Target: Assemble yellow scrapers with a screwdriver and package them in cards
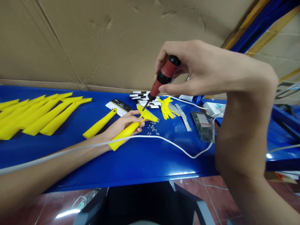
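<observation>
Fingers of the left hand (124,123) wrap the neck of a yellow T-shaped scraper (125,134), held over the table's middle; those of the right hand (191,64) are closed round a red-and-black screwdriver (167,68). Its tip comes down at the scraper's head; whether it is seated, I can't tell. Across my view, a white cable (161,136) passes before the left forearm and the scraper's handle. Small screws (152,127) lie scattered just beside the head. Behind the left hand I see a printed card (118,106), its lettering too small to read. Yellow handles (61,117) fill the left; yellow pieces (166,109) and metal strips (184,117) lie beyond the screws. Everything rests on a glossy blue table (152,162), backed by creased cardboard (117,40).
</observation>
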Action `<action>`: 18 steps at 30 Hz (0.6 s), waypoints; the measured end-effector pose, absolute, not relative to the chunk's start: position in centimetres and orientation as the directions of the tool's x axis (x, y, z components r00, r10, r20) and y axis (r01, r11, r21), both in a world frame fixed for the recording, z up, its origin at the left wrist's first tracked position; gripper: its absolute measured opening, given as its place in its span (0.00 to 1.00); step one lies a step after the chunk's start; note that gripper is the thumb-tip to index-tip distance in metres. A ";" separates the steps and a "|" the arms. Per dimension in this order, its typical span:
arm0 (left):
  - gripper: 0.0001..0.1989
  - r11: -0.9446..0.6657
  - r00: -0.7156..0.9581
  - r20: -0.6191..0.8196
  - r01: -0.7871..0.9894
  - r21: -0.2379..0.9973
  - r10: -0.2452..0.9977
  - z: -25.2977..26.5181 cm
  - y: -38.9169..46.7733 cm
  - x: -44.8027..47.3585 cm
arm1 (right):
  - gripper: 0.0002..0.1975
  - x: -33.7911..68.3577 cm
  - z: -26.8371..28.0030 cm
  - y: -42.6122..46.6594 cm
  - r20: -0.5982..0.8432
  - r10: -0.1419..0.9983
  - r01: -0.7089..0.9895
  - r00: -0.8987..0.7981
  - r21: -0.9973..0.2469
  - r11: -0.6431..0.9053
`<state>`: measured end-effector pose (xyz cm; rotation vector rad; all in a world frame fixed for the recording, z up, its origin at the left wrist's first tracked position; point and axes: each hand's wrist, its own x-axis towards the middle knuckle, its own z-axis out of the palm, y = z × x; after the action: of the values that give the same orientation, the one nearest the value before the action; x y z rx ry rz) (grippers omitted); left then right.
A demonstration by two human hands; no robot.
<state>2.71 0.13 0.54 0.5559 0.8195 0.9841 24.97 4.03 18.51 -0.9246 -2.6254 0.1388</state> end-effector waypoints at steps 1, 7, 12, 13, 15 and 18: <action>0.24 0.458 0.305 -0.345 -0.501 0.734 0.888 0.5 0.1 2.7 | 0.13 25.0 18.6 4.0 0.288 0.621 0.591 -0.729 -0.191 0.783; 0.24 0.465 0.313 -0.348 -0.505 0.727 0.884 0.5 0.2 2.7 | 0.07 24.8 19.1 3.6 0.295 0.596 0.593 -0.746 -0.112 0.797; 0.23 0.467 0.315 -0.349 -0.496 0.732 0.882 0.5 0.2 2.7 | 0.09 24.8 18.8 3.9 0.325 0.619 0.629 -0.715 -0.087 0.772; 0.22 0.467 0.318 -0.347 -0.496 0.733 0.882 0.5 0.2 2.7 | 0.09 24.8 18.7 4.0 0.327 0.624 0.637 -0.709 -0.083 0.767; 0.21 0.465 0.323 -0.341 -0.499 0.731 0.883 0.5 0.1 2.7 | 0.10 25.0 18.7 4.2 0.314 0.630 0.634 -0.710 -0.104 0.766; 0.21 0.473 0.329 -0.346 -0.499 0.726 0.879 0.5 0.1 2.6 | 0.14 25.0 18.7 4.1 0.267 0.626 0.603 -0.732 -0.173 0.779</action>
<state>2.59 0.08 0.48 0.5549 0.8028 0.9639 25.03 4.13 18.70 -0.9461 -2.6618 0.1069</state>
